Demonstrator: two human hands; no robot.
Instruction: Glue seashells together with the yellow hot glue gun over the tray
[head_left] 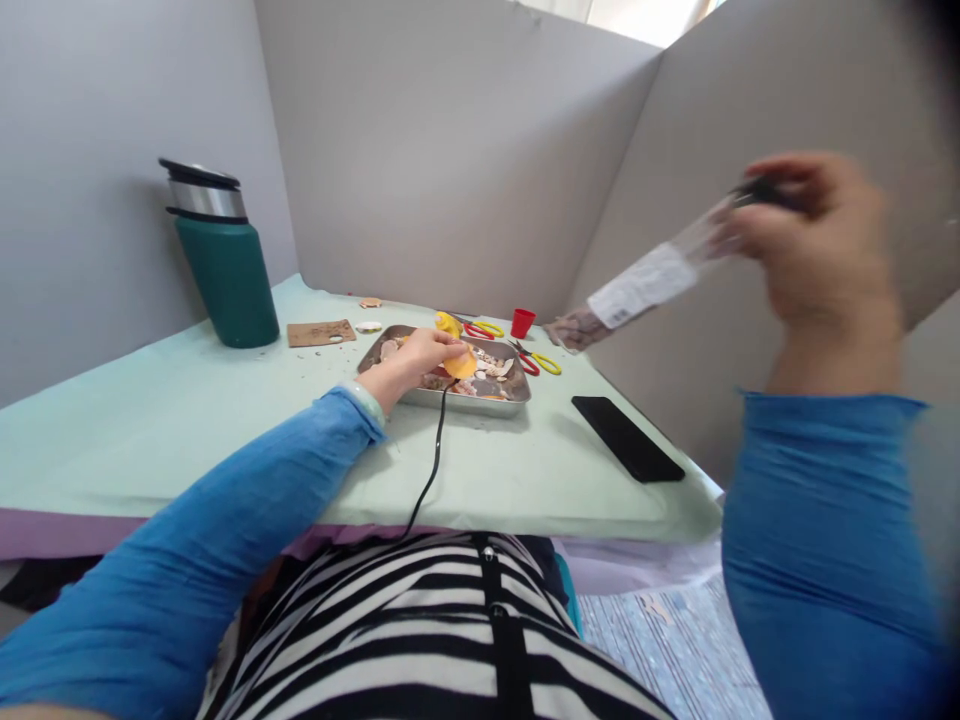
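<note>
My left hand point(420, 358) reaches over a metal tray point(517, 400) of shells and is closed on a yellow-orange shell-like piece point(460, 364). A black cord point(431, 470) runs from the hand toward my body, so a tool may sit in the grip, hidden. My right hand point(814, 240) is raised at the right, blurred, closed on the dark cap end of a clear tube or bottle point(645, 285) with a white label. The tube points down-left toward the table.
A green flask point(223, 260) stands at the back left beside a brown card point(321, 333). Red and yellow scissors point(536, 360), a red cup point(522, 322) and a yellow item point(448, 322) lie behind the tray. A black phone point(627, 438) lies right. Grey partitions wall the table.
</note>
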